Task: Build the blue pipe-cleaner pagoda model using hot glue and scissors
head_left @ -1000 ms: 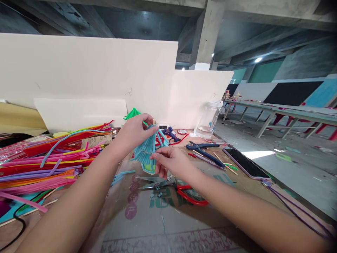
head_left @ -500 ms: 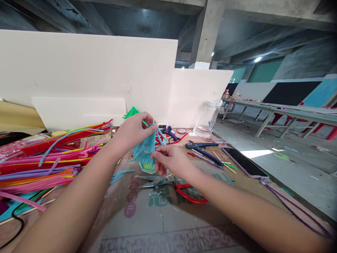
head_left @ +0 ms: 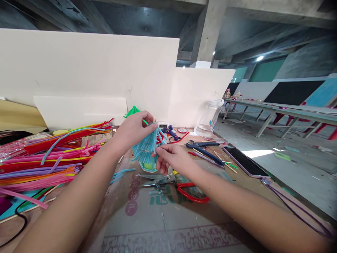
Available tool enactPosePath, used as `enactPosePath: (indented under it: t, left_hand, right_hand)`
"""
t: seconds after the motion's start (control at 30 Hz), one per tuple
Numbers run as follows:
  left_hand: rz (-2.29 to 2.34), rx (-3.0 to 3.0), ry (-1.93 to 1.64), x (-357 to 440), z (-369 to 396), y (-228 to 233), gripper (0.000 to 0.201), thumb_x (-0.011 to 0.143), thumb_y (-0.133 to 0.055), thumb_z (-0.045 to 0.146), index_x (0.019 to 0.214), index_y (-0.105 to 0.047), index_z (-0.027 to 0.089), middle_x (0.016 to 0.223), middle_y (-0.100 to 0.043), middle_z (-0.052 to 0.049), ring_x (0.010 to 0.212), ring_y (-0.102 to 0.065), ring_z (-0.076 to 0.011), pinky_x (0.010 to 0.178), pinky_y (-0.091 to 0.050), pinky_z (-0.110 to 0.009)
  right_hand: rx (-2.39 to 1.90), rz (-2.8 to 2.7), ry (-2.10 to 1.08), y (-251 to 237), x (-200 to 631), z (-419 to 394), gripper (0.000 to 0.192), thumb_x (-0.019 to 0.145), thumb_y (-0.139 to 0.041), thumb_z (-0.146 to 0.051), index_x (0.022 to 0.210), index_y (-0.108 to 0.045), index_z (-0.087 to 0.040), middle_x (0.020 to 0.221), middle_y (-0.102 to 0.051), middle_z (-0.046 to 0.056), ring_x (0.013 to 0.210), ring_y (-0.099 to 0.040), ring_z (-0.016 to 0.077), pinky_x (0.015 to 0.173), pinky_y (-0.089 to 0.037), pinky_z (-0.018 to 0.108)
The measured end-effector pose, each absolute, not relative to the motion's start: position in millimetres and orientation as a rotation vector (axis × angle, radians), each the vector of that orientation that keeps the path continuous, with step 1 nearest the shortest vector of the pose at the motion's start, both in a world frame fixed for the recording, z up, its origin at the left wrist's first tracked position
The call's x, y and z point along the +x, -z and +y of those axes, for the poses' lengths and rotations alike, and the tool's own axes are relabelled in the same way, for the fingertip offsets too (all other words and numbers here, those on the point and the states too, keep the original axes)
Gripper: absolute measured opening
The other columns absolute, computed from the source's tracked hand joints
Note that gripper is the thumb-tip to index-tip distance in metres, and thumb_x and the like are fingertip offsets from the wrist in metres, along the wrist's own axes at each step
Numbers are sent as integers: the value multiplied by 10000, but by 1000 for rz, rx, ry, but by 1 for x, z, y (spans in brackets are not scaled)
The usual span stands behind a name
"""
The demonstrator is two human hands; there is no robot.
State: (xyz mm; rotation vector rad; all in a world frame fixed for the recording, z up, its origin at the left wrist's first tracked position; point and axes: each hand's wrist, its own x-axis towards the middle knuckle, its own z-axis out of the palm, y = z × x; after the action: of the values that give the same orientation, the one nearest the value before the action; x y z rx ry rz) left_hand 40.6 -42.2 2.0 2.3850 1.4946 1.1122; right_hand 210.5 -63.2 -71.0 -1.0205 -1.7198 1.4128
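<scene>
A light-blue pleated cone (head_left: pixel 143 150), built of thin fuzzy strips like pipe cleaners, stands at the middle of the table above a pale green base (head_left: pixel 149 166). My left hand (head_left: pixel 140 127) is closed around its top, where a thin stick pokes up between thumb and fingers. Lower down, on the cone's right side, my right hand (head_left: pixel 168 158) pinches one of the blue strips (head_left: pixel 154 143). Part of the cone is hidden behind my left hand. Just below lie open scissors (head_left: pixel 158 180) with red handles.
Bundles of coloured pipe cleaners (head_left: pixel 52 154) cover the left side. Rightward are blue pliers (head_left: pixel 202 144), a phone (head_left: pixel 246 161) with a purple strap, and a clear water jug (head_left: pixel 209 119). A glue gun (head_left: pixel 171 132) and a green umbrella-like piece (head_left: pixel 132 111) sit behind my hands.
My right hand has shifted slightly up and to the right along the cone's edge. My left hand keeps its hold on the top. The view has moved a little.
</scene>
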Motion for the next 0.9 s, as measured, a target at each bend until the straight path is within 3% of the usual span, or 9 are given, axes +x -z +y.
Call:
enactPosePath:
  t: [0.37,0.53,0.9]
  left_hand:
    - [1513,2404,-1096,42,-45,-2,248,822,-578,431,891,-638,200,755,-647,-3,664,-570,-159,679,-437,-302]
    - [1440,2390,-1123,35,-39,-1,301,884,-479,438,900,-672,206,669,-592,11,640,-527,-151,652,-425,-279]
    - [1517,2399,-1145,44,-46,1,331,803,-590,530,873,-606,207,787,-651,-11,690,-575,-174,662,-420,-294]
  right_hand:
    - [-1033,-1732,-1444,72,209,-63,189,928,-523,-281,778,-579,-180,530,-633,-44,395,-560,92,392,-458,185]
    - [-1013,-1750,-1455,76,211,-60,189,927,-525,-291,773,-562,-189,532,-626,-45,395,-559,90,380,-453,176]
    - [-1123,-1928,-1165,65,217,-64,175,864,-519,-199,693,-556,-198,524,-621,-43,411,-557,102,377,-462,191]
